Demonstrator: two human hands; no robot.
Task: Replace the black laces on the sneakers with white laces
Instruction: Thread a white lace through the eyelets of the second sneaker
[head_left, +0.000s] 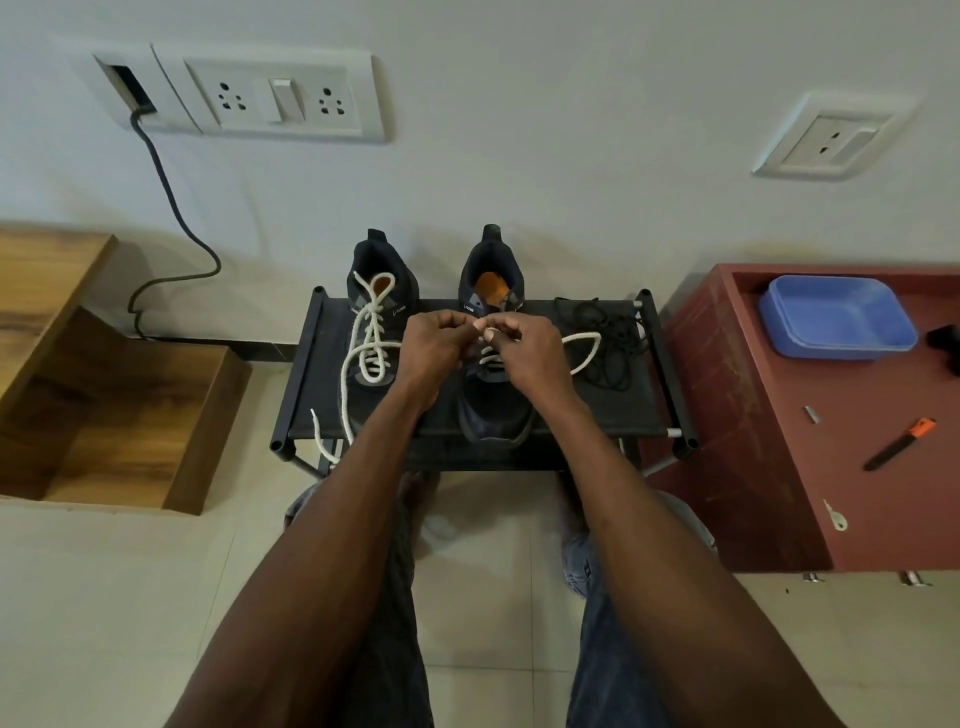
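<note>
I am midway through lacing the second sneaker (492, 364), the one on the right of the small black rack (540, 415) in front of my knees. My left hand (434, 343) is curled, its fingertips drawn together at the upper eyelets, and I judge it is pinching one end of the white lace (584, 345), though the end itself is hidden behind my knuckles. My right hand (522, 345) pinches the same lace between thumb and forefinger just above the tongue; a loop of it swings out to the right over the rack. A couple of white crossings already show low on this shoe, under my right hand.

The first sneaker (382, 317), on the left, already carries its white lace (371, 338) up to the collar, with its ends loose and one trailing off the front of the rack. The removed black laces (605, 338) lie in a tangle on the rack's right end, beside the shoe I am working on.

So the step in hand is threading the upper eyelets of the right shoe. Next I need to find the next free eyelet, feed the tip through, and draw the slack from that side loop evenly, keeping the crossings flat and both ends about equal.
</note>
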